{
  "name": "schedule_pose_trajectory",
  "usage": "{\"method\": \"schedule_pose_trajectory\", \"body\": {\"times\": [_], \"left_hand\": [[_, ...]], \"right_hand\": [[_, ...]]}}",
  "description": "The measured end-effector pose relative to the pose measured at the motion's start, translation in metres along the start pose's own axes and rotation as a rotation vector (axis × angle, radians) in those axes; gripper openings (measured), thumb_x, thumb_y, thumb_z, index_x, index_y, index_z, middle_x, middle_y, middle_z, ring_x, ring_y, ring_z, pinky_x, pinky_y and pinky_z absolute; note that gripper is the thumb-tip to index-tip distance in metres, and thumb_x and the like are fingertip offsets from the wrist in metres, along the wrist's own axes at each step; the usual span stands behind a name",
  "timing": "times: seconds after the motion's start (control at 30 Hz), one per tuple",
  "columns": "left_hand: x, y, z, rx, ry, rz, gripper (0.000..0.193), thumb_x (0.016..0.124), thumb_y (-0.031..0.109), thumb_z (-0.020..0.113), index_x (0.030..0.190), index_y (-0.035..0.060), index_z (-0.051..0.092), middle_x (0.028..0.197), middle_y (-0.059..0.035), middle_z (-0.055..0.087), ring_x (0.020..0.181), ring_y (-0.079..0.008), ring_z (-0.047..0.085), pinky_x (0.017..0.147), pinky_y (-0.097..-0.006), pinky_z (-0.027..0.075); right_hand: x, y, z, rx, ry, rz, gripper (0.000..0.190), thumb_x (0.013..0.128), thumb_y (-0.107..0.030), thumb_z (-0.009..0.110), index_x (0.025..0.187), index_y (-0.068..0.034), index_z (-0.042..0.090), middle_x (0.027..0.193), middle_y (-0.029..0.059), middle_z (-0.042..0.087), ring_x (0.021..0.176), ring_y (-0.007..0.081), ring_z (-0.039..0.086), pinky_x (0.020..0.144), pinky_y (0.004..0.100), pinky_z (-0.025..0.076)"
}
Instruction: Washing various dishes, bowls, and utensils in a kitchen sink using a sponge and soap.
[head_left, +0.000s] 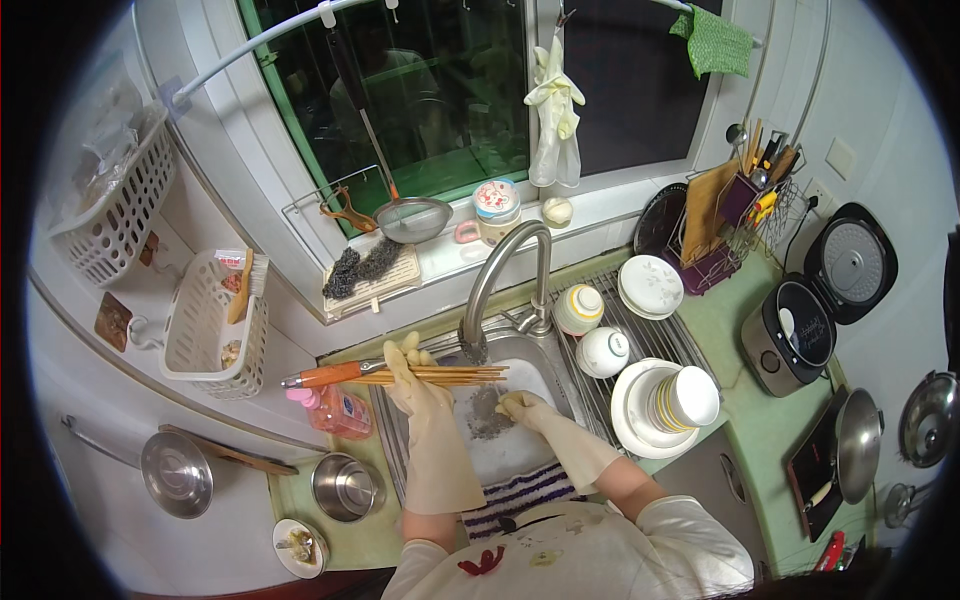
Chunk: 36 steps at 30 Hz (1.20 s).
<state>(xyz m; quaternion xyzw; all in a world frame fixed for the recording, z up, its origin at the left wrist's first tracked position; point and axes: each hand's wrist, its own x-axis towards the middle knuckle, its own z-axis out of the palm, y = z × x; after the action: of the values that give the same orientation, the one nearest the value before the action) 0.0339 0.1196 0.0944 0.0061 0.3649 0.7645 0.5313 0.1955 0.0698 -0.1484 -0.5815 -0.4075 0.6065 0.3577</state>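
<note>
My left hand (420, 379), in a cream rubber glove, grips a bundle of wooden chopsticks (472, 375) over the left side of the steel sink (559, 375). A utensil with an orange wooden handle (330, 373) and a metal neck lies along the same grip; its far end is hidden. Gloved likewise, my right hand (529, 411) is low over the basin, just right of a grey, splashed-looking patch. Its fingers are curled, and whether they hold anything is unclear. The arched faucet (480, 292) points down between both hands, just beyond the chopsticks.
Right of the sink, a drying rack (637, 330) carries bowls (600, 352) and plates (651, 285). A pink soap bottle (341, 412), steel pot (346, 487) and bowl with food scraps (300, 549) stand left. An open rice cooker (787, 337) occupies the right counter.
</note>
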Motion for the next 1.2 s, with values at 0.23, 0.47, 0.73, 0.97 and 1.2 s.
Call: {"method": "schedule_pose_trajectory", "body": {"times": [0.23, 0.47, 0.73, 0.97, 1.2], "left_hand": [[0.004, -0.004, -0.002, 0.050, -0.097, 0.063, 0.025, 0.103, 0.028, 0.060, 0.121, 0.0119, 0.053, 0.102, -0.0070, 0.070, 0.071, -0.0043, 0.057, 0.064, -0.0187, 0.056], [-0.006, -0.005, -0.014, 0.043, -0.148, 0.005, 0.025, 0.102, 0.027, 0.061, 0.122, 0.0143, 0.052, 0.102, -0.0088, 0.070, 0.072, -0.0052, 0.058, 0.066, -0.0197, 0.056], [-0.004, 0.011, -0.064, 0.093, -0.167, -0.017, 0.022, 0.101, 0.030, 0.062, 0.097, 0.0077, 0.061, 0.075, -0.0010, 0.061, 0.058, -0.0067, 0.052, 0.055, -0.0217, 0.051], [-0.015, 0.025, -0.066, -0.073, -0.129, -0.061, 0.034, 0.097, 0.040, 0.065, 0.088, 0.0075, 0.063, 0.064, 0.0067, 0.047, 0.053, -0.0073, 0.048, 0.051, -0.0211, 0.043], [0.014, 0.008, -0.055, -0.154, -0.103, -0.089, 0.026, 0.099, 0.036, 0.064, 0.092, 0.0134, 0.054, 0.078, 0.0027, 0.062, 0.055, -0.0066, 0.052, 0.050, -0.0200, 0.048]], "right_hand": [[-0.007, -0.007, 0.003, 0.007, 0.004, 0.019, 0.030, 0.101, -0.023, 0.059, 0.125, -0.005, 0.062, 0.106, 0.0021, 0.075, 0.088, 0.0079, 0.063, 0.083, 0.0242, 0.050], [0.010, 0.015, -0.004, -0.058, 0.016, 0.018, 0.030, 0.099, -0.022, 0.061, 0.122, -0.003, 0.064, 0.102, 0.0041, 0.075, 0.090, 0.0090, 0.067, 0.084, 0.0241, 0.052], [0.003, 0.013, -0.007, -0.253, 0.007, 0.004, 0.031, 0.103, -0.023, 0.057, 0.126, -0.003, 0.062, 0.103, 0.0026, 0.073, 0.088, 0.0077, 0.063, 0.078, 0.0234, 0.051], [0.011, 0.033, -0.012, -0.068, 0.004, 0.038, 0.030, 0.103, -0.022, 0.057, 0.126, -0.004, 0.062, 0.104, 0.0023, 0.074, 0.089, 0.0075, 0.064, 0.079, 0.0231, 0.052], [0.011, 0.023, -0.010, -0.010, 0.002, 0.057, 0.032, 0.101, -0.024, 0.058, 0.124, -0.003, 0.063, 0.104, 0.0047, 0.075, 0.087, 0.0077, 0.065, 0.079, 0.0235, 0.053]]}}
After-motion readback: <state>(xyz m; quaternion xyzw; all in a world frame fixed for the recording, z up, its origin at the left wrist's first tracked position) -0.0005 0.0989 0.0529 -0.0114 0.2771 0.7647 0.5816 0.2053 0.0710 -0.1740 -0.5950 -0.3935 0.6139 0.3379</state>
